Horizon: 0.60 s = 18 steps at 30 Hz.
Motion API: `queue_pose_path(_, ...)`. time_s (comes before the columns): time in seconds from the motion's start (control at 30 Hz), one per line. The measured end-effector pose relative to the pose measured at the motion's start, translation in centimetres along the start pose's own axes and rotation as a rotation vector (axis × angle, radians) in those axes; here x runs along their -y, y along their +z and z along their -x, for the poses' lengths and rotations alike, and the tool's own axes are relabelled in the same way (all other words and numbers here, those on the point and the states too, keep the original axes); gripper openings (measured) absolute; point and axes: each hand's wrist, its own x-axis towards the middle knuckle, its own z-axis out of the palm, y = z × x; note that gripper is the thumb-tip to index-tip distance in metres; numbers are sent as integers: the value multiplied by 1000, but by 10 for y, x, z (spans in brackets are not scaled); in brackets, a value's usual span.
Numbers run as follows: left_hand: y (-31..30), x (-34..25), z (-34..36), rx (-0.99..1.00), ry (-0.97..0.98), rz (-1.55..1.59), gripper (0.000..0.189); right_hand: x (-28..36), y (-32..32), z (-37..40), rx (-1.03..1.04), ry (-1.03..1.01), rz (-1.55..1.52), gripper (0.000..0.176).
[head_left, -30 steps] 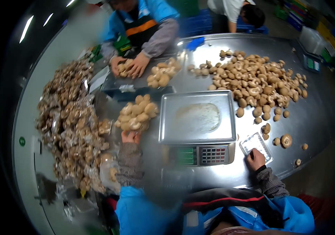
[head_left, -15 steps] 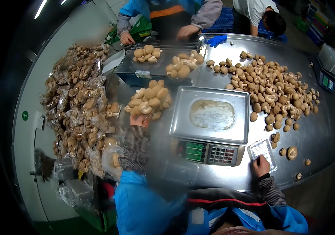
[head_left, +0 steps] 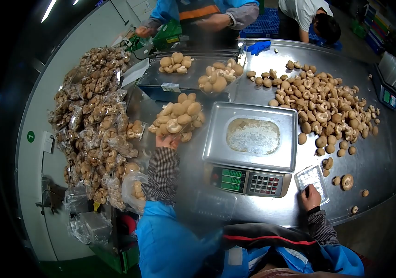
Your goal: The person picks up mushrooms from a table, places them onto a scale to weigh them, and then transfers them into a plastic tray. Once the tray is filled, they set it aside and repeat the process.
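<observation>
My left hand is at the near edge of a heap of brown mushrooms, its fingers curled against the lowest mushroom and partly hidden by it. I cannot make out whether a tray lies beneath the heap. To the right, my right hand pinches the near edge of a clear plastic tray, which lies on the metal table and holds no mushrooms. Between my hands stands a weighing scale with a bare steel pan and lit green digits.
Loose mushrooms spread across the right of the table. Bagged mushrooms pile up at the left. Beyond a packing machine bearing two mushroom portions, a co-worker stands. A blue glove lies at the back.
The co-worker's hands have lifted and moved away from the packing machine. The whole view has shifted slightly; my two hands stay where they were.
</observation>
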Motion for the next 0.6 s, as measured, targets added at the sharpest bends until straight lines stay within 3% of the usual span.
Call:
queue_pose_path(0.47,13,-17,-13,102,45,12,59,0,0,1,13,4,-16,14)
queue_pose_path(0.6,27,-26,-35,-4,66,-2,55,-2,2,2,10,12,-15,15)
